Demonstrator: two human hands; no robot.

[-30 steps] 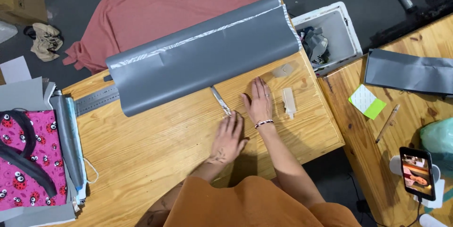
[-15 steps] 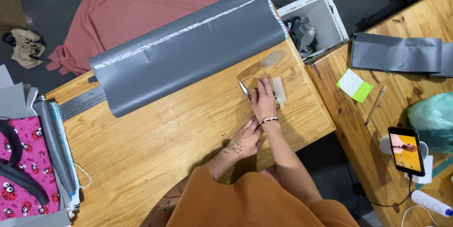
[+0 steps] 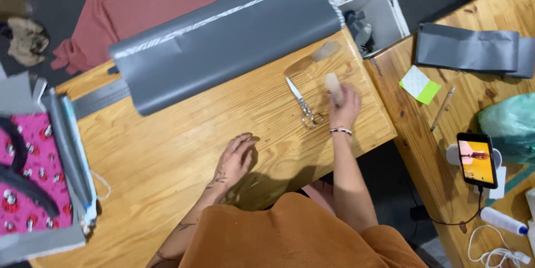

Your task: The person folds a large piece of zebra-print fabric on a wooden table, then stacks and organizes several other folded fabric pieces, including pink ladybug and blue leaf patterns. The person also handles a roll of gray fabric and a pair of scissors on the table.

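- Right hand (image 3: 344, 109), fingers closed around a small pale block (image 3: 332, 85), hovers beside the scissors (image 3: 301, 104) on the wooden tabletop (image 3: 167, 151).
- Left hand (image 3: 235, 158) rests flat, fingers spread open.
- Grey fabric roll (image 3: 223, 39) lies beyond; nothing blocks either hand.

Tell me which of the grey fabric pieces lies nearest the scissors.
The big grey roll lying across the far edge of the same table as the scissors. The other folded grey piece sits on the neighbouring table to the right, beyond the green sticky notes.
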